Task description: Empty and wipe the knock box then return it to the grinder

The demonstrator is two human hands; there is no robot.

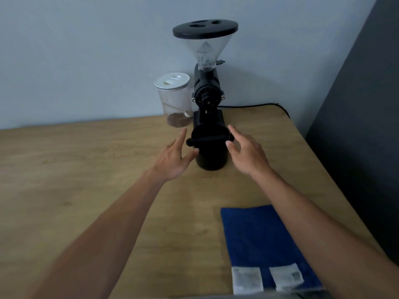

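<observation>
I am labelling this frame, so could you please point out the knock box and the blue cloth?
knock box (212, 157), head view, on its front wall.
blue cloth (257, 234), head view, on its bare middle.

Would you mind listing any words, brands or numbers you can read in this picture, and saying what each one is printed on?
No text here can be read.
Two white labels on the blue cloth: grey print, too blurred to read.
Grinder adjustment dial: faint markings round its edge, too small to read.
Knock box, hopper lid and clear jar: no lettering visible.
</observation>
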